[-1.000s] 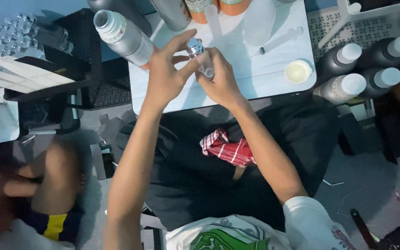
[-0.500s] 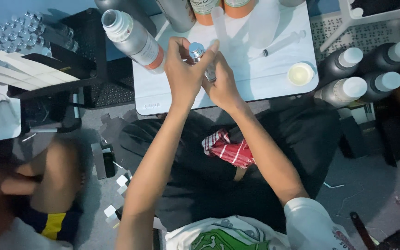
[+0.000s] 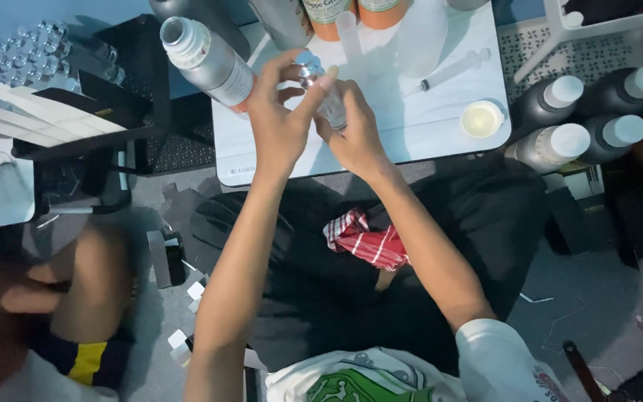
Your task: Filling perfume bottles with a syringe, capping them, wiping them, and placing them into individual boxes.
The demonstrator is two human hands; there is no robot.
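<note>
My right hand grips a small clear glass bottle above the white tray table. My left hand pinches the bottle's silver cap with thumb and fingertips. Both hands meet over the near left part of the table. A large silver bottle with its mouth uncovered lies just left of my left hand. A syringe lies on the table to the right, and a small white round lid rests near the right edge.
Dark bottles with white caps stand right of the table. Several small clear vials cluster at far left above a black rack with pale strips. A red checked cloth lies on my lap. Another person's leg is at lower left.
My left hand's fingers have shifted around the silver cap while my right hand keeps hold of the small bottle. The view has drifted slightly.
</note>
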